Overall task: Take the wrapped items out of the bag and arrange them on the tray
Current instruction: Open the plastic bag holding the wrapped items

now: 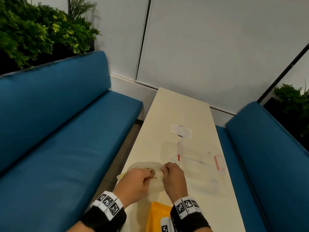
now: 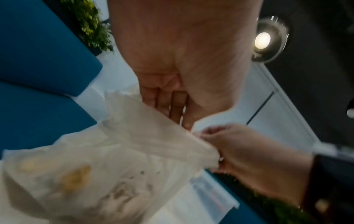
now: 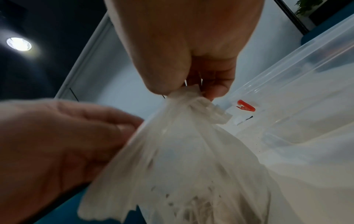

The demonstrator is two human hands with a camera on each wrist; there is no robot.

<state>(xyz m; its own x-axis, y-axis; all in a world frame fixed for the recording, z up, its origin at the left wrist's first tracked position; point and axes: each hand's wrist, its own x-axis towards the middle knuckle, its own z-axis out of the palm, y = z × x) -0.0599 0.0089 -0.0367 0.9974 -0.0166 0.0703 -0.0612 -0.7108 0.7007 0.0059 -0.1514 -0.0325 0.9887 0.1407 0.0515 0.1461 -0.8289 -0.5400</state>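
While the thin white plastic bag (image 1: 155, 180) is sitting at the near left edge of the cream table (image 1: 182, 111), both hands are working at its mouth. The right hand (image 1: 173, 179) is pinching a bunched fold of the bag's rim between thumb and curled fingers, as the right wrist view shows plainly, with the film gathered into a crumpled tuft at the fingertips (image 3: 216, 91). The left hand (image 1: 135, 183) is gripping the opposite side of the rim, its fingers curled over the plastic; in the left wrist view its fingers (image 2: 162, 103) are lying against the film, though blur is making the exact hold hard to read. Through the translucent plastic, yellowish shapes (image 2: 76, 177) and dark printed marks are showing, probably the wrapped items, but the view is too soft to be sure.

Just beyond the right hand, a clear plastic tray (image 1: 215, 149) with pinkish-red clips (image 1: 218, 162) on its edges is resting on the table, near the bag but apart from it. A white paper tag (image 1: 181, 130) is lying farther up the table. A yellow object (image 1: 158, 215) is lying close to the person, between the wrists. Blue upholstered benches (image 1: 66, 131) are flanking the table on both sides.
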